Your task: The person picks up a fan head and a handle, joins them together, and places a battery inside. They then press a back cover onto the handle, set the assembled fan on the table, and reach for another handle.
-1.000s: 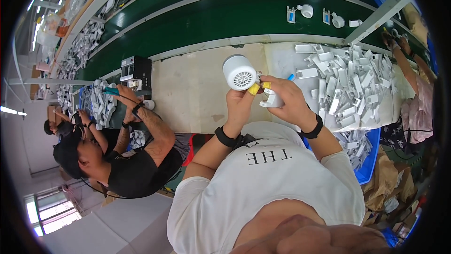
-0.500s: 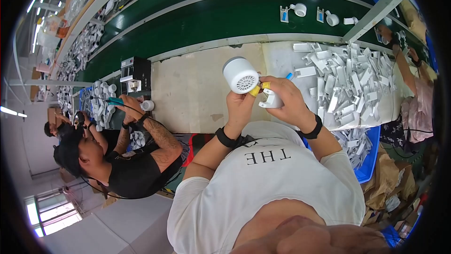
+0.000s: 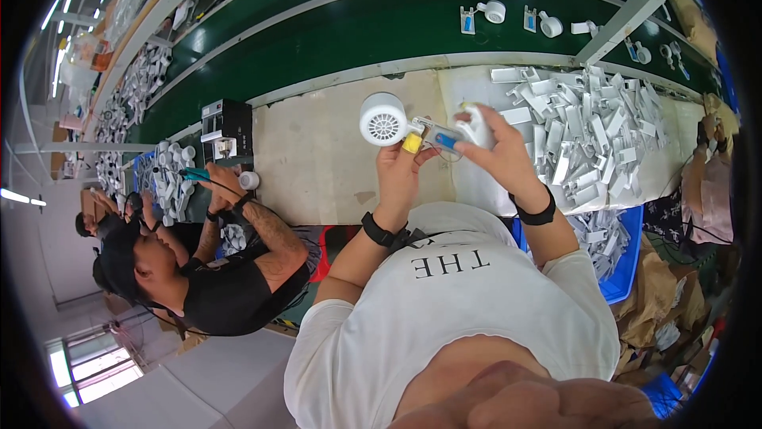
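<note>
My left hand (image 3: 399,165) holds a white round housing with a vented grille face (image 3: 382,120) up above the pale worktop (image 3: 317,159); a yellow cot covers one fingertip. My right hand (image 3: 496,151) grips a white handle piece (image 3: 479,126) just to the right of the housing. A short inner part with a blue component (image 3: 441,140) and thin wires bridges the two pieces between my hands. Both wrists wear black bands.
A heap of white handle shells (image 3: 591,139) covers the bench at right, above a blue bin (image 3: 623,262). A green conveyor (image 3: 357,24) carries small white parts (image 3: 496,12). At left a person in black (image 3: 214,270) works beside a black box (image 3: 228,121).
My hands have drawn apart: the round housing moved left and the handle piece moved right and up, exposing the blue inner part and wires. The parts on the conveyor drifted left.
</note>
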`<state>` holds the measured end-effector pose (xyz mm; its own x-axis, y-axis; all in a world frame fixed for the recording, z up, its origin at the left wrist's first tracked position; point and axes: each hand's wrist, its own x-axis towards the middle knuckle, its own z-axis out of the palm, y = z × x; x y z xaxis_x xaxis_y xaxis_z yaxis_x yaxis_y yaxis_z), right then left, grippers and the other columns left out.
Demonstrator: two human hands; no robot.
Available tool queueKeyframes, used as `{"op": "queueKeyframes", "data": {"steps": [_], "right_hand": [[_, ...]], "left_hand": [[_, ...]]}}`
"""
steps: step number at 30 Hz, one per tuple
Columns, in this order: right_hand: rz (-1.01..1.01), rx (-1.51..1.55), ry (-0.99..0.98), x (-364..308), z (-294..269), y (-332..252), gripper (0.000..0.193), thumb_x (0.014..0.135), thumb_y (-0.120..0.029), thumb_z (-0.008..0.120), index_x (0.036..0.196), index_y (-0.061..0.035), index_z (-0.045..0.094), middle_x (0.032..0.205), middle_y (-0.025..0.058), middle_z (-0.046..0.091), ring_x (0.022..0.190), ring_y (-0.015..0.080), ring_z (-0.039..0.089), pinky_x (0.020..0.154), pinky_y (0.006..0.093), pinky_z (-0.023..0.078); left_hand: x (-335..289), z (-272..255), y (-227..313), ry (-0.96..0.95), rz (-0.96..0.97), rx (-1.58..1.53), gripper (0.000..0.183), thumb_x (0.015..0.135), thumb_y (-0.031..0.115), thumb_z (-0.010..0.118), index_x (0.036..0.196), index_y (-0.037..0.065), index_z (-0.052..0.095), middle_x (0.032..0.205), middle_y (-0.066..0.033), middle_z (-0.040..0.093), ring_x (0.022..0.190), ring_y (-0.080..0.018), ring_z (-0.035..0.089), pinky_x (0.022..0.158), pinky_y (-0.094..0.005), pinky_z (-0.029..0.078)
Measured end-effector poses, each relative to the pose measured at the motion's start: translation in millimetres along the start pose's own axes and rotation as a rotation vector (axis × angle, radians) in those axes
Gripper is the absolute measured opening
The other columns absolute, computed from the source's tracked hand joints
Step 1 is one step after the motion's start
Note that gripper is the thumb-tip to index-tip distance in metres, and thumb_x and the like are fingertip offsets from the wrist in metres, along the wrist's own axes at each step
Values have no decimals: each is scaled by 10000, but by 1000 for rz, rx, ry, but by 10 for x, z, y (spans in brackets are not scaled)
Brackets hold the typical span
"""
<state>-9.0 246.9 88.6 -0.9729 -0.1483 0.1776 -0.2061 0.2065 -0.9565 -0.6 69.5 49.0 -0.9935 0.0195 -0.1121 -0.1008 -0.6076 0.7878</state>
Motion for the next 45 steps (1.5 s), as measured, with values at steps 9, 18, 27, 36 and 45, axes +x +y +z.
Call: {"op": "queueKeyframes", "data": {"steps": [9,18,27,36,45], "right_hand": [[-291,-701,-23,-7,196,-267,581,625,-189,735,1142,-57,506,1133,95,563,1023,287,531,849,333,432],[-457,-617,21,146,374,-118,592,634,-156,711,1166,-48,476,1213,99,514,1077,300,508,917,379,410],[-457,-443,-8,299,337,-56,518,706,-157,693,1156,-26,474,1116,133,557,929,258,571,797,322,464],[231,355,-138,103,343,128,275,818,-273,621,857,-13,540,690,12,508,617,66,456,542,224,376],[-219,-91,-101,382,107,67,275,765,-247,652,673,-20,528,546,80,480,478,155,473,457,283,364]], "left_hand": [[26,52,-11,43,14,-38,256,885,104,505,1129,26,508,1110,-99,566,952,-161,573,783,-284,491],[-28,97,-116,70,77,-85,245,879,98,518,1113,24,526,1040,-32,579,873,-87,551,669,-221,445],[121,25,63,69,175,55,259,868,70,528,1111,-16,504,1069,-117,577,973,-183,558,837,-308,444],[209,78,218,18,189,-108,257,870,73,517,1111,-8,481,1066,-160,571,994,-263,559,884,-367,449],[369,243,273,73,141,-162,289,871,141,531,1116,-5,481,1050,-133,571,995,-247,556,893,-357,430]]}}
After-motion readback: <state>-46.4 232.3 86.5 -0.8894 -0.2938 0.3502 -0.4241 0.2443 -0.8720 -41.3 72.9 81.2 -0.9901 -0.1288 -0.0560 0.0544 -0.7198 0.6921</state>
